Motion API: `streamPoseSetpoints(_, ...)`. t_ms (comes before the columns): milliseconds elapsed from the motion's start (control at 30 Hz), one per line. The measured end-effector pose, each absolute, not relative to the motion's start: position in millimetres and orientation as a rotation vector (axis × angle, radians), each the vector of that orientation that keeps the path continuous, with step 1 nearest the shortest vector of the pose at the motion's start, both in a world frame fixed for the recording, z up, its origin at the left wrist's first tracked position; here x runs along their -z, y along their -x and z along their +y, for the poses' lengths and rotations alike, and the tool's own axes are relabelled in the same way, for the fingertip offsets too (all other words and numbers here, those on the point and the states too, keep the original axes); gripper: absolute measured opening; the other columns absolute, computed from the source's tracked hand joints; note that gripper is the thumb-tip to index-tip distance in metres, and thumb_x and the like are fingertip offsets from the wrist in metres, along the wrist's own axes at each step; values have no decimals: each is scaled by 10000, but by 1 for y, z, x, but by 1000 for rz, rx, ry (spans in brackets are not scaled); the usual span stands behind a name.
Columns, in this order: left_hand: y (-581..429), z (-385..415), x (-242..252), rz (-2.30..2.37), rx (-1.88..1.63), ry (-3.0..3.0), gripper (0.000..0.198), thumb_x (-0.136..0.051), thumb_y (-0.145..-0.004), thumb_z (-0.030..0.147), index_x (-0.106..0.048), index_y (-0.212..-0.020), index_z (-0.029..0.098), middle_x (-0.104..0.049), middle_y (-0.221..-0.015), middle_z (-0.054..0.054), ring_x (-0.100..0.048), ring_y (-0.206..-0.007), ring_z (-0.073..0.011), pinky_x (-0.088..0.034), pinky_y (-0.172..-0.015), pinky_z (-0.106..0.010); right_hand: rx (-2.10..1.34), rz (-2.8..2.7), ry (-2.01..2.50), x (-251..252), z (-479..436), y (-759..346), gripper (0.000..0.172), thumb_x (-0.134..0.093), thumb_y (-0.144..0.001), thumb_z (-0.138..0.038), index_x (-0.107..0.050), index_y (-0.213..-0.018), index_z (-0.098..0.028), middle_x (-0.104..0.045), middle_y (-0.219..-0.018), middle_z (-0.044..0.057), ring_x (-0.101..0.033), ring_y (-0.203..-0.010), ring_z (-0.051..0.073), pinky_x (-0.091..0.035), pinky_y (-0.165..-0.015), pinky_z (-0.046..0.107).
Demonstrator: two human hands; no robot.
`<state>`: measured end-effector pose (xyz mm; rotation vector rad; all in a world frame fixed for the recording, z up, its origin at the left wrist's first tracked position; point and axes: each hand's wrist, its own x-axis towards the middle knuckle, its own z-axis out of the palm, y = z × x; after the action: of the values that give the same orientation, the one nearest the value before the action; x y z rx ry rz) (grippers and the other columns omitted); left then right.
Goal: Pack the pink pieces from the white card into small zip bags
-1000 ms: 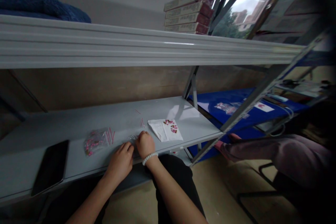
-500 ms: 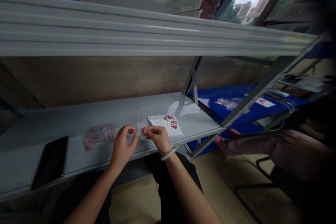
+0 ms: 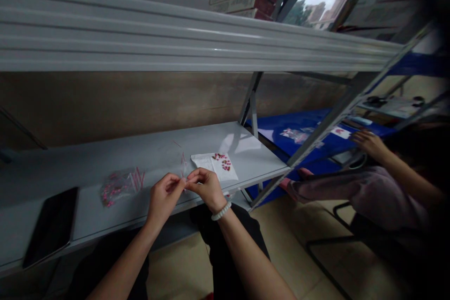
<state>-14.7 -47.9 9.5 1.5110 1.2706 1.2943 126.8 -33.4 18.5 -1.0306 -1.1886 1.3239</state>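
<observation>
My left hand (image 3: 164, 196) is closed in a pinch, thumb against fingers, just over the front of the grey shelf. From the right, my right hand (image 3: 207, 190), with a pale bead bracelet (image 3: 221, 211) at the wrist, pinches at the same spot, and the fingertips of both hands meet. What they hold is too small to make out. Right behind the fingertips is a small clear zip bag (image 3: 183, 159) with red lines, partly hidden by the hands. A white sheet (image 3: 202, 161) bearing small pink and green pieces (image 3: 226, 165) lies behind my right hand.
Left of my hands lies a larger clear zip bag (image 3: 121, 185) of pink pieces, then a black tablet (image 3: 52, 226). An upper shelf beam (image 3: 197, 42) crosses above. A diagonal metal post (image 3: 312, 138) stands at right, with a seated person's hand (image 3: 367, 140) over a blue table (image 3: 270, 124) beyond.
My left hand has closed from an open curve into a pinch and moved in to meet my right fingertips. The view has shifted slightly right. The other person's hand has come into view.
</observation>
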Motion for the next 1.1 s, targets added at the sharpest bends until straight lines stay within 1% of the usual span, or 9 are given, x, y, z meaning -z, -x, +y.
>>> streamPoseSetpoints(133,21,-49,-11,1307,-1204,-1717,184,-524,-852,324,-570,-740,186,-638,-671,3,-644,-646,-145,-495,-622,-228,-1329,-1203,1029,-16,-32,-128,299,-810,-574,-340,-626,-725,-159,-662,-593,0,-633,-569,144,-498,-592,255)
streamPoseSetpoints(300,26,-50,-14,1411,-1078,-2044,97,-492,-824,232,-528,-738,202,-567,-627,38,-568,-563,-111,-426,-573,-199,-1271,-1316,1059,-18,-34,-125,178,-706,-628,-199,-634,-785,-157,-636,-619,-17,-577,-573,108,-440,-575,218)
streamPoseSetpoints(433,25,-51,-16,1438,-1092,-2084,105,-464,-824,214,-491,-723,204,-525,-620,48,-534,-551,-102,-393,-565,-192,-1132,-1386,1055,-23,-37,-119,128,-640,-625,-159,-528,-684,-180,-562,-612,-40,-518,-566,98,-382,-528,197)
streamPoseSetpoints(600,24,-52,-16,1491,-1155,-2082,107,-461,-823,207,-490,-720,203,-559,-652,35,-539,-575,-108,-396,-594,-198,-941,-1457,1066,-26,-40,-113,217,-570,-644,-149,-362,-626,-212,-487,-580,-57,-453,-558,98,-349,-537,202)
streamPoseSetpoints(667,24,-52,-16,1487,-1165,-2071,115,-456,-830,212,-488,-720,201,-550,-647,34,-534,-575,-108,-396,-597,-200,-913,-1463,1051,-27,-40,-110,247,-552,-646,-147,-318,-616,-217,-468,-573,-62,-426,-548,95,-339,-539,204)
streamPoseSetpoints(767,24,-53,-16,1443,-1199,-2002,115,-460,-820,208,-462,-705,201,-507,-618,45,-518,-559,-104,-391,-580,-195,-770,-1463,1086,-28,-40,-107,268,-527,-650,-132,-280,-596,-220,-423,-562,-63,-397,-555,97,-328,-555,208)
streamPoseSetpoints(867,26,-53,-18,1405,-1246,-1913,112,-471,-809,217,-455,-699,201,-487,-603,55,-515,-543,-99,-394,-567,-191,-643,-1538,1097,-30,-40,-105,228,-507,-686,-125,-317,-602,-217,-434,-588,-49,-420,-590,109,-347,-589,214)
streamPoseSetpoints(1000,32,-51,-19,1531,-1257,-1940,118,-500,-796,238,-497,-685,198,-534,-592,51,-548,-552,-107,-395,-578,-197,-498,-1773,1061,-32,-42,-105,129,-474,-740,-85,-458,-685,-201,-516,-712,-10,-486,-674,127,-385,-646,220)
streamPoseSetpoints(1100,35,-51,-18,1657,-1185,-2016,152,-502,-798,241,-516,-654,197,-551,-563,47,-549,-532,-110,-374,-559,-202,-374,-1903,1121,-32,-46,-104,190,-444,-792,-52,-576,-780,-188,-562,-804,23,-523,-730,137,-402,-673,221)
